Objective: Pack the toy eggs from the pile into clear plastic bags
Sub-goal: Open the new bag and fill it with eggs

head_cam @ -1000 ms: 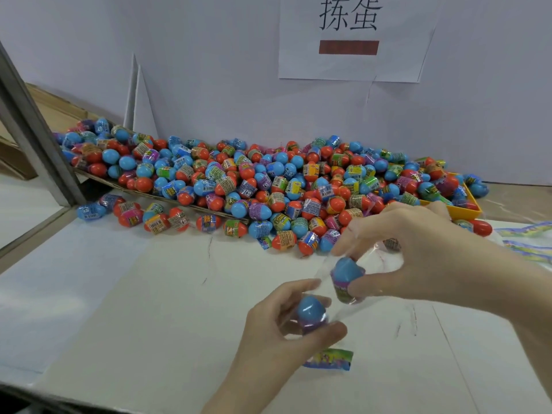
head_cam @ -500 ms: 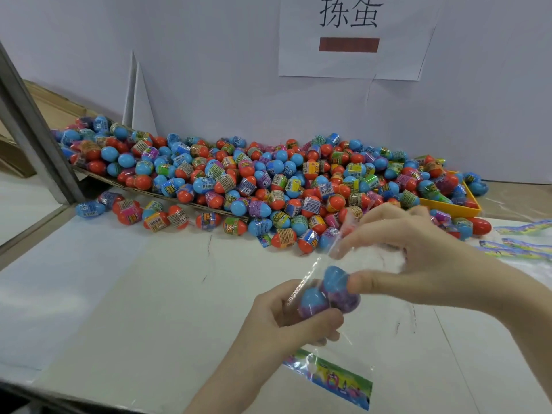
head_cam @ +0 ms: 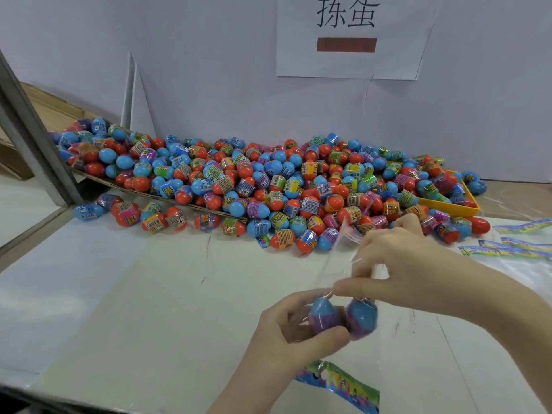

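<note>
A big pile of toy eggs (head_cam: 268, 180), blue and orange with printed wraps, lies along the back of the table. Two blue eggs with purple bands (head_cam: 343, 316) sit side by side inside a clear plastic bag (head_cam: 337, 264). My left hand (head_cam: 286, 330) grips the bag around the left egg from below. My right hand (head_cam: 397, 264) pinches the bag's film just above the eggs. The bag's colourful printed header (head_cam: 340, 383) hangs at the bottom, over the table.
A yellow tray (head_cam: 451, 207) holds eggs at the pile's right end. Several empty bags with colourful headers (head_cam: 507, 249) lie on the right. A grey metal post (head_cam: 33, 138) slants at the left. A white wall with a paper sign (head_cam: 349, 37) stands behind.
The second blue egg went from my right fingers into the bag and now sits beside the first. My right hand shifted to pinching the film above them, and the header dropped lower.
</note>
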